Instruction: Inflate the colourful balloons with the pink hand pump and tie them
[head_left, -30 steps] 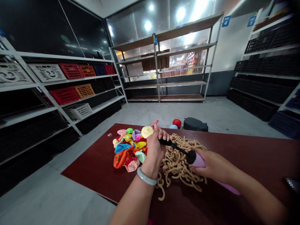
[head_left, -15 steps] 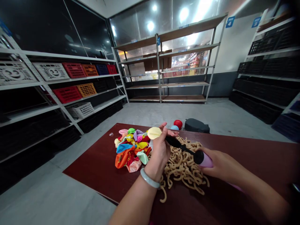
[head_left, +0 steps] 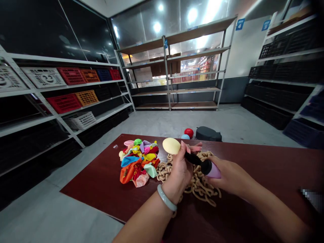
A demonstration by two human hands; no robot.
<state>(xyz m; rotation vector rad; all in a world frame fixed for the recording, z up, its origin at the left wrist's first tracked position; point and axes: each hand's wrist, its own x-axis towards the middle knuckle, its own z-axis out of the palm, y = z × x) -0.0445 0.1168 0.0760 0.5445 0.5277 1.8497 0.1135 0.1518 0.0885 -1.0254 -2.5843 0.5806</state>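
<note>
A pale yellow balloon point(head_left: 171, 145), small and rounded, sticks out beyond the thumb side of my left hand point(head_left: 182, 165). That hand is closed around the balloon's neck at the black nozzle point(head_left: 192, 158) of a hand pump. My right hand point(head_left: 227, 175) grips the pump's pinkish-purple body point(head_left: 215, 171); the rest of the pump is hidden behind the hand and forearm. Below both hands lies a heap of tan, curled, cord-like pieces point(head_left: 202, 192). To their left, a pile of limp coloured balloons point(head_left: 139, 162) lies on the dark red table point(head_left: 101, 179).
Beyond the table's far edge are a red ball point(head_left: 188, 132), a light blue ball point(head_left: 185, 136) and a dark grey bag-like object point(head_left: 208, 134). Metal shelves point(head_left: 169, 91) stand at the back. Crates point(head_left: 72, 75) fill shelving on the left. A blurred dark object point(head_left: 312, 199) lies at right.
The yellow balloon has gone from flat to rounder and fuller. My hands have come closer together, the left moving slightly right. The whole view has shifted a little.
</note>
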